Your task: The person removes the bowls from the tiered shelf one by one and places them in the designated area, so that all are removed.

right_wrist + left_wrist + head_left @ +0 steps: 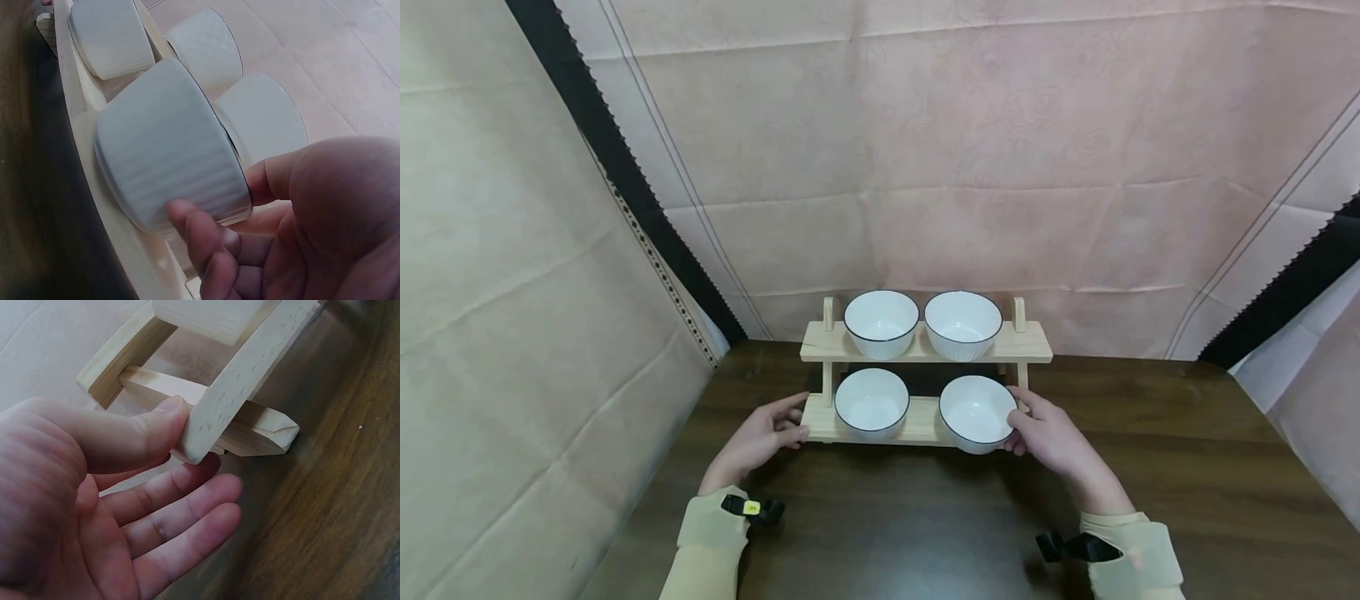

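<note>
A two-tier wooden rack (pixel 921 432) of pale wood stands on the dark table. On its lower tier sit two white bowls with dark rims, a left bowl (pixel 872 402) and a right bowl (pixel 976 411). The lower right bowl juts slightly past the tier's front edge. At the left end of the lower tier, my left hand (pixel 769 433) pinches the board between thumb and index finger, the other fingers loosely bent below. My right hand (pixel 1047 433) holds the lower right bowl, thumb by the rim and curled fingertips against its ribbed side (pixel 169 150).
Two more white bowls, one left (pixel 882 325) and one right (pixel 964 327), sit on the upper tier. Close behind the rack hangs a pale cloth wall (pixel 925 225). Another cloth (pixel 535 333) borders the left side. The brown table (pixel 910 533) extends in front.
</note>
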A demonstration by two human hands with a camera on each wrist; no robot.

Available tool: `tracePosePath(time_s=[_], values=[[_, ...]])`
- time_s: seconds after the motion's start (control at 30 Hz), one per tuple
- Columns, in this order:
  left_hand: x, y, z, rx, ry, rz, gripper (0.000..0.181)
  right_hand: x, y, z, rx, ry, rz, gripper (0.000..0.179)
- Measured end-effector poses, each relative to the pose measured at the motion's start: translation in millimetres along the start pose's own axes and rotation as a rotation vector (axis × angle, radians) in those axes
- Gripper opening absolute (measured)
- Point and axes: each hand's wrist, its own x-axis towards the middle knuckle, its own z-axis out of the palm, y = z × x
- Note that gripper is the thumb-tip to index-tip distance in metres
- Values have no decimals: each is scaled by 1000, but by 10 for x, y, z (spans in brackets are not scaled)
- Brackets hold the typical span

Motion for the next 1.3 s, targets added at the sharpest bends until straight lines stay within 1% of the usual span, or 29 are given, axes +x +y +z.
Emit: tracePosePath(time_s=[0.23, 0.6, 0.8, 0.97, 1.07, 1.3], values=[[-1, -6, -1, -6, 1, -10, 66, -10, -2, 10, 12, -29, 0, 61], [5, -3, 6, -3, 5, -16, 65, -70, 34, 20, 9, -88, -67, 59], [5, -9, -2, -8, -3, -13, 66, -127, 61, 23, -1, -103, -61, 60], [15, -6, 0, -15, -2, -12, 66, -146, 90, 8, 26, -91, -48, 62], [14, -6, 3, -16, -5, -15, 66, -167, 113, -8, 42, -95, -57, 61], [12, -9, 3, -18, -4, -20, 66, -191, 159, -2, 108, -150, -113, 57]])
